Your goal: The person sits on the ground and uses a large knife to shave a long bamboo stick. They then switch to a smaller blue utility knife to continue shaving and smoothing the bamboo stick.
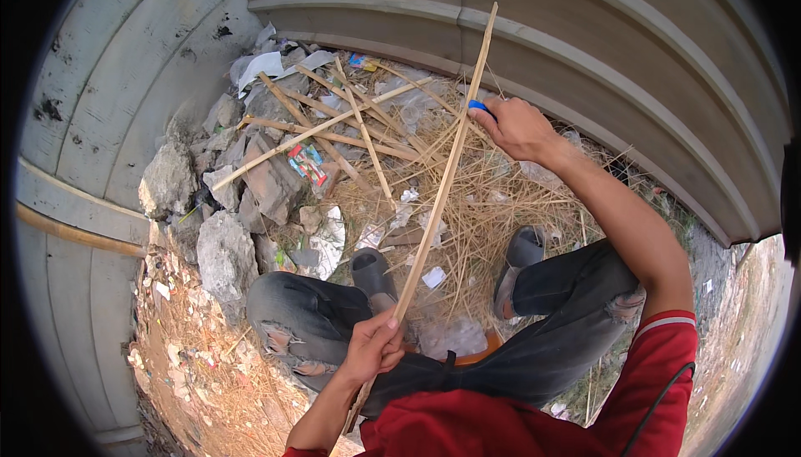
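Fingers of the left hand [373,348] close round the lower end of a long bamboo strip [442,177], which slants up and away to the right hand [516,127], whose fingers pinch a small blue tool [477,106] against it.

A small flat wrapper [307,164] in red, green and white lay among the rubble left of centre. Farther off, by the wall's foot, sat a crumpled blue and orange packet [361,61]. White paper scraps [260,66] lay far left of it.
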{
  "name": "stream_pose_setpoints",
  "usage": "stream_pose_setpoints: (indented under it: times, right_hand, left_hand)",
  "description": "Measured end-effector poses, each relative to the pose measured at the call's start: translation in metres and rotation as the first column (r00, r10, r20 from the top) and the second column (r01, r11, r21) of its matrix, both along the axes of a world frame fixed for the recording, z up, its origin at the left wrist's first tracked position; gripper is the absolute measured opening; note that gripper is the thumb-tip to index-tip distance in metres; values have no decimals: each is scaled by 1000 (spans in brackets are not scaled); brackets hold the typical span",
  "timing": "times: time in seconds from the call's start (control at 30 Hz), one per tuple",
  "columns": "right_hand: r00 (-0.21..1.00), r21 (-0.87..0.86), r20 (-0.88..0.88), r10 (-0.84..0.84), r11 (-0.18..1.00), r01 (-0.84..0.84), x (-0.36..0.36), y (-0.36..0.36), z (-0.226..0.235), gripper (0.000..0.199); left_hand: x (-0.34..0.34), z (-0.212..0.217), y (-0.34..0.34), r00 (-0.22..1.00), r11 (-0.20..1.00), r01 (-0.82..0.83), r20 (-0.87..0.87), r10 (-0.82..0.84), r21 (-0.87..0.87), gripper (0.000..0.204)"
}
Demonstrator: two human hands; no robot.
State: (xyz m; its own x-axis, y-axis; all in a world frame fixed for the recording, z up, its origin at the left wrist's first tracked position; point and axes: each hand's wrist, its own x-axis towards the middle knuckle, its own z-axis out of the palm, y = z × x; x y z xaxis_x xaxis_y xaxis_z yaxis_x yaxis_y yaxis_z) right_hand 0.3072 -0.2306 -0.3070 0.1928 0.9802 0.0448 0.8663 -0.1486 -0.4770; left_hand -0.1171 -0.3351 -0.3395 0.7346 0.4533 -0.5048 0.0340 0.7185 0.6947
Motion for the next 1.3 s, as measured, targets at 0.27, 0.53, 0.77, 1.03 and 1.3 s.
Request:
stream_pose_setpoints:
  times: [0.27, 0.53, 0.77, 1.03, 1.3]
  right_hand:
    - [957, -37, 272, -103, 992, 117, 83, -20, -18, 54]
    - [828, 88, 335, -450, 890, 448, 178, -28, -21, 54]
    - [913, -99, 319, -254, 949, 299, 110, -27, -25, 58]
    - [962, -84, 27, 272, 959, -269, -30, -33, 26, 53]
    - [833, -116, -203, 514, 833, -542, -131, -87, 59, 44]
  left_hand:
    - [-50, -6, -38, 991, 996, 91, -102, -89, 16, 46]
    - [-115, -10, -70, 991, 992, 102, -78, -108, -78, 46]
    - [-63, 10, -66, 979, 980, -102, -158, 129, 173, 45]
    - [16, 19, -11, 956, 889, -260, -32, 293, 378, 49]
    - [55, 27, 15, 947, 811, -303, 61, 316, 501, 49]
